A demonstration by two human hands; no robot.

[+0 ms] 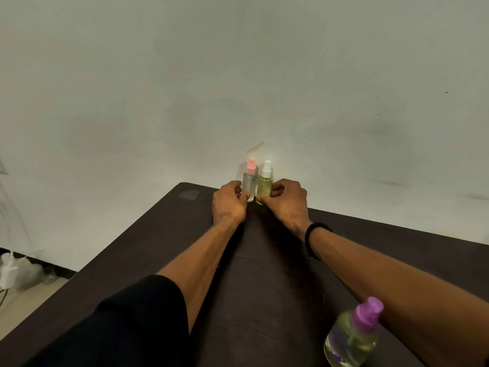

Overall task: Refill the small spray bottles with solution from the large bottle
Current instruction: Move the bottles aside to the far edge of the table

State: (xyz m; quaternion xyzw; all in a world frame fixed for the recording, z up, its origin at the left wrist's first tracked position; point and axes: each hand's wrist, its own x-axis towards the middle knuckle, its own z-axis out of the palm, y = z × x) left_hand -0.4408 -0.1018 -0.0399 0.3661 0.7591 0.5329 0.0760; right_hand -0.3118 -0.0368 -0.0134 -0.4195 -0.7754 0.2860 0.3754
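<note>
Head view: both bottles by the wall
Left hand (229,205): fingers pinching clear pink-capped spray bottle (250,181)
Right hand (287,201): fingers gripping yellowish white-capped spray bottle (264,182), touching the pink-capped one
Large purple-capped bottle (352,337): well nearer, on dark surface (264,287)

Hands (229,203) (287,201) around two small bottles (250,181) (264,182)
</note>
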